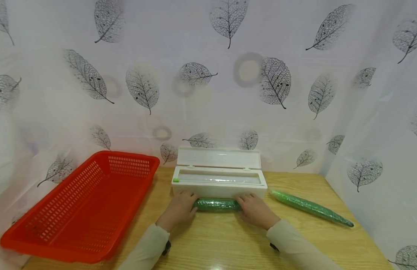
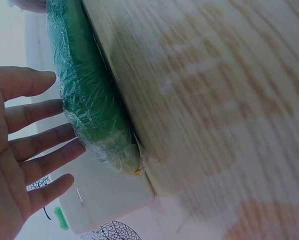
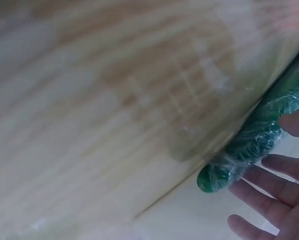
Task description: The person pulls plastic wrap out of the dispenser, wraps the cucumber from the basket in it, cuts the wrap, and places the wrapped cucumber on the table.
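A cucumber wrapped in clear plastic film (image 1: 217,204) lies on the table just in front of the white cling film box (image 1: 219,189). At its left end my left hand (image 1: 180,210) touches the wrap with spread, nearly straight fingers (image 2: 44,137). My right hand (image 1: 257,210) is at the other end, fingers (image 3: 269,197) extended against the film. The left wrist view shows a pale tip poking out of the film's end. The box's lid stands up, and pale film shows inside the window.
A second wrapped cucumber (image 1: 313,208) lies slanted to the right of the box. The large red plastic basket (image 1: 127,219) takes up the left side of the wooden table (image 1: 215,243). Behind everything hangs a leaf-patterned curtain (image 1: 201,108).
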Tool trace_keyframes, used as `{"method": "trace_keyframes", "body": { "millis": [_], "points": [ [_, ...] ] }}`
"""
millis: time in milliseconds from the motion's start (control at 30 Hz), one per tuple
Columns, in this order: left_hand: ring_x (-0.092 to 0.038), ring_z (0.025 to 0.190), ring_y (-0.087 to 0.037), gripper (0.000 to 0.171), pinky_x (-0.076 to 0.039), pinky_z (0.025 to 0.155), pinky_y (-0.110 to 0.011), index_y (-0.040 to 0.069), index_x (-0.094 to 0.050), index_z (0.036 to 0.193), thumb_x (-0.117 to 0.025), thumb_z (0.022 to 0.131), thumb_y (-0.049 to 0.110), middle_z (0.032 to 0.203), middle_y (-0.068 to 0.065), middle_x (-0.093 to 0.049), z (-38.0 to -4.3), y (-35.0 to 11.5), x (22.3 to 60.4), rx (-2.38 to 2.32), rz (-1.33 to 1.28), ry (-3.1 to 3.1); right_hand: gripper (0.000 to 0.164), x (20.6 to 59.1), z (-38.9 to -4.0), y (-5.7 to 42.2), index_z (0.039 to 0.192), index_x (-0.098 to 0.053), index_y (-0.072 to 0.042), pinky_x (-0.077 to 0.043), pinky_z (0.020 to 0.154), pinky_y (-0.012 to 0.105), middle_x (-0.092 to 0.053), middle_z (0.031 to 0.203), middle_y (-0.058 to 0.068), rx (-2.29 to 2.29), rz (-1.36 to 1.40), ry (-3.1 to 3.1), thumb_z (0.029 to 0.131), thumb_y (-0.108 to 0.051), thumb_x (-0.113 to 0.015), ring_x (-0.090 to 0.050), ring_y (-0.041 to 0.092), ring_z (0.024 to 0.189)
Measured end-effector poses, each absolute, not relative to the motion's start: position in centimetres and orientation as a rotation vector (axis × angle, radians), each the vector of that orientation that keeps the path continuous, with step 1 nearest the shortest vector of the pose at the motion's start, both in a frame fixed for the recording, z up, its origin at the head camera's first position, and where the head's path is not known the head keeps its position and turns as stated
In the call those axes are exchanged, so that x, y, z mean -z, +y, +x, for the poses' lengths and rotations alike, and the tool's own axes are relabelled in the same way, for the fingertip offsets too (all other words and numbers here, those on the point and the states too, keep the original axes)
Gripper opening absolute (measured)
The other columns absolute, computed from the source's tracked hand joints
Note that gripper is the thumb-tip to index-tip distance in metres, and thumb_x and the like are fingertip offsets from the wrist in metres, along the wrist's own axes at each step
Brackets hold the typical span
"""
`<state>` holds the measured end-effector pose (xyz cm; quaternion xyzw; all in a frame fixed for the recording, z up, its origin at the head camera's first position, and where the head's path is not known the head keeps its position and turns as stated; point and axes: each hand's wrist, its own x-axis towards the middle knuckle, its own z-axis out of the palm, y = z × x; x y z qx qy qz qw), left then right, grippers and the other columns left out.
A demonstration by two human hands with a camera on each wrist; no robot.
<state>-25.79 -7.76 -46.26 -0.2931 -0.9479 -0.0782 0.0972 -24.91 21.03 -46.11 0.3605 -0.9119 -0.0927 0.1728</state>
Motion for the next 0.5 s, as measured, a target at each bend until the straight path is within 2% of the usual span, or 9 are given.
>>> {"method": "trace_keyframes", "body": {
  "millis": [200, 300, 500],
  "points": [
    [-0.061, 0.098, -0.024, 0.035, -0.048, 0.091, -0.044, 0.009, -0.062, 0.111, -0.069, 0.082, 0.028, 0.106, -0.006, -0.064, -25.5, -7.6, 45.8, 0.233, -0.823, -2.803, 0.046, 45.5, -24.7, 21.4, 0.109, -0.061, -0.004, -0.051, 0.083, 0.04, -0.067, 0.099, 0.006, 0.189, 0.968, -2.586, 0.075, -0.031, -0.076, -0.063, 0.021, 0.091],
    [-0.06, 0.104, -0.026, 0.04, -0.047, 0.094, -0.046, 0.01, -0.06, 0.113, -0.07, 0.081, 0.031, 0.112, -0.009, -0.064, -24.9, -7.4, 44.9, 0.23, -0.785, -2.702, 0.05, 44.8, -24.4, 21.3, 0.113, -0.061, -0.003, -0.051, 0.085, 0.043, -0.067, 0.105, 0.009, 0.123, 0.919, -2.57, 0.075, -0.031, -0.076, -0.064, 0.025, 0.096],
    [-0.047, 0.125, -0.035, 0.068, -0.035, 0.105, -0.055, 0.011, -0.049, 0.134, -0.066, 0.08, 0.049, 0.136, -0.016, -0.05, -23.6, -6.7, 43.0, 0.139, -0.622, -2.524, 0.057, 43.4, -23.7, 20.7, 0.123, -0.057, -0.004, -0.049, 0.09, 0.048, -0.064, 0.114, 0.012, 0.045, 0.765, -2.534, 0.077, -0.033, -0.073, -0.061, 0.028, 0.104]
  ]
}}
